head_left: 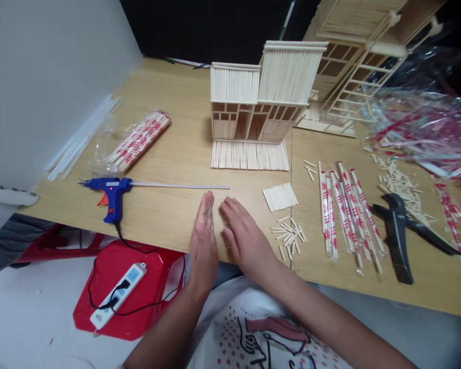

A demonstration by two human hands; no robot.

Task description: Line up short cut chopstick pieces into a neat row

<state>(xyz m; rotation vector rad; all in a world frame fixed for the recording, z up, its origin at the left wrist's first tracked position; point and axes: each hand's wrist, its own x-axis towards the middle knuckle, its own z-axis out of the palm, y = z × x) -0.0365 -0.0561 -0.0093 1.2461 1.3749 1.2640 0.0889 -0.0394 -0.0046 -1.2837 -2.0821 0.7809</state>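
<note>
White glue sticks [80,138] lie in a loose bunch along the wall at the left end of the wooden table [169,154]. Just right of them is a bundle of red-printed paper-wrapped chopsticks [138,141] on clear plastic. A blue glue gun [113,192] lies nearer the table edge, nozzle pointing left, its cord dropping towards a power strip [117,294] on a red stool [111,292] below.

A long pale strip [180,185] runs left to right from the gun, just beyond the fingertips of the left hand [204,236]. That hand stands on its edge, open with the fingers together, pointing away from the person. The right hand [246,236] lies flat and open, its fingers angled up and left towards the other hand. Between the hands, touching both, is a small ribbed patch of sticks [226,224], mostly hidden, so its long axis cannot be made out.

Farther right lie a small stick panel [280,197] and a scatter of short stick pieces [288,236]. Beyond the hands stands a stick house [261,92]. More wrapped chopsticks [349,215] run towards the person, beside black cutters [397,230], with a heap of cut pieces [401,192] and crumpled plastic wrap [426,128] beyond.
</note>
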